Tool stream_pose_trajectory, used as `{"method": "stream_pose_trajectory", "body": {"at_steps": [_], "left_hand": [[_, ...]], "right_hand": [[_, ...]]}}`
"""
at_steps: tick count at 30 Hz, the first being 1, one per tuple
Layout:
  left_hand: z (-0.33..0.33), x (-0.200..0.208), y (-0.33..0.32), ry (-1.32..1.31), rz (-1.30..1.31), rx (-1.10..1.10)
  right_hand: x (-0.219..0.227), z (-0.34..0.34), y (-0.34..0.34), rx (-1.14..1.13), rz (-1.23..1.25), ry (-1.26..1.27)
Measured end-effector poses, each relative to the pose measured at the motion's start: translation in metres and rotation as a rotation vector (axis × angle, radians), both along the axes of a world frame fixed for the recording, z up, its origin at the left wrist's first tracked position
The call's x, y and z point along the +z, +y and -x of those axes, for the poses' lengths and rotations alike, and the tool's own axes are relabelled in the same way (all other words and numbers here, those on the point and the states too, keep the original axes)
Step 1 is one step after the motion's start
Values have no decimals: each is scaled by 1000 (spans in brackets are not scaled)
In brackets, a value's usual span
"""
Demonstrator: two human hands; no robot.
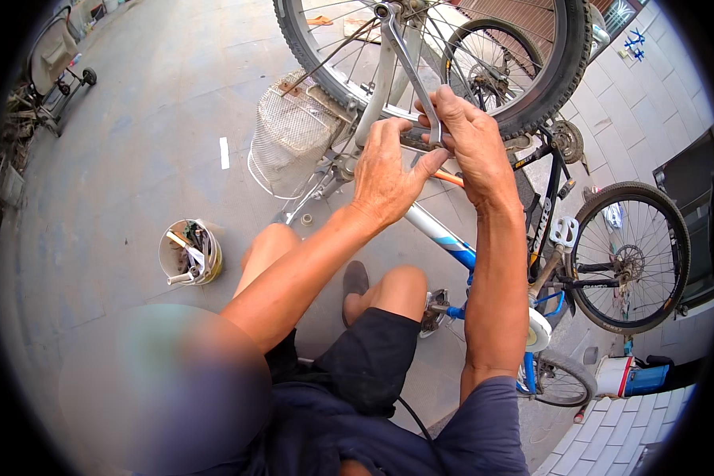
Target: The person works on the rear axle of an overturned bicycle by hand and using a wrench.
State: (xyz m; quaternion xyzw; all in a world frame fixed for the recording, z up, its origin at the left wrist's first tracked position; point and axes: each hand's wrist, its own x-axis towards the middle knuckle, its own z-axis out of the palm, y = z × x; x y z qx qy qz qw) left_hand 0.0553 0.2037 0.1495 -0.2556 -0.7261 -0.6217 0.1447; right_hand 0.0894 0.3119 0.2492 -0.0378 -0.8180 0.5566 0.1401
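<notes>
An upturned bicycle stands in front of me, its wheel (581, 59) at the top of the view. A long silver ring spanner (412, 67) runs from the wheel's axle nut down to my hands, with its upper ring over or against the nut. My right hand (477, 147) grips the spanner's lower end between thumb and fingers. My left hand (385, 176) is beside the pale fork (378, 99), fingers apart, its thumb reaching to the spanner's lower end. Whether that thumb presses on it is hard to tell. A white wire basket (282, 143) hangs left of the fork.
A bucket of tools (206, 274) stands on the paved floor at left. A second, black bicycle (543, 206) is close on the right. A small round part (306, 220) and a white strip (224, 153) lie on the floor. A stroller (51, 59) is at far left.
</notes>
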Motion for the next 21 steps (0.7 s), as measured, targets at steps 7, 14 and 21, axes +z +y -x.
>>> {"method": "stream_pose_trajectory", "body": {"at_steps": [7,14,21], "left_hand": [[43,-42,-19,29,125,167],[67,-51,-15,-25,152,58],[74,-51,-19,-103,54,29]], "right_hand": [[11,23,-16,-25,-343,-112],[1,37,-14,-24,-238,-239],[-6,40,-18,31,-89,-218]]}}
